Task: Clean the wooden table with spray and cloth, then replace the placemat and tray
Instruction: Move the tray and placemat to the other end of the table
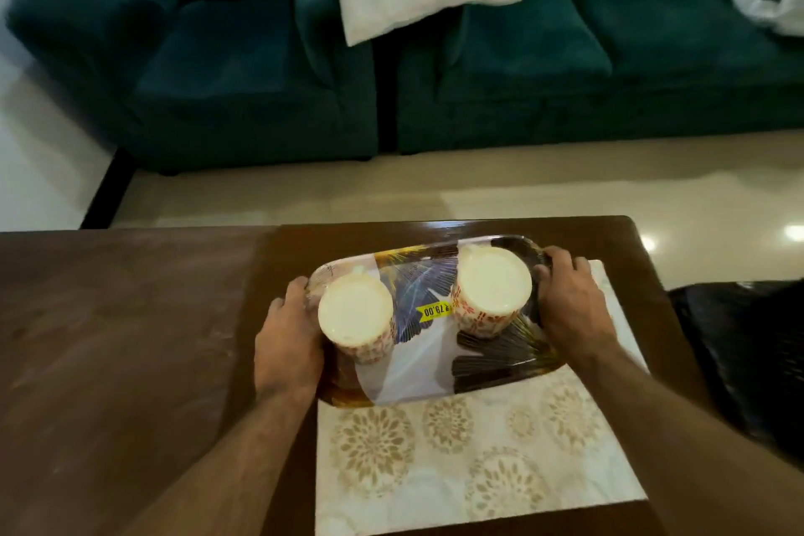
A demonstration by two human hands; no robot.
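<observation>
I see my left hand and right hand curled round the ends of the leaf-printed rectangular tray, 2 upturned patterned cups between them, the cream floral placemat beneath.

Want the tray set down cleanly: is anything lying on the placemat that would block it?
Nothing visible. The placemat shows bare pattern near the person; both hands already hold the tray, with its two cups, over the far part.

yellow price sticker on tray, reading "79.00"
</observation>
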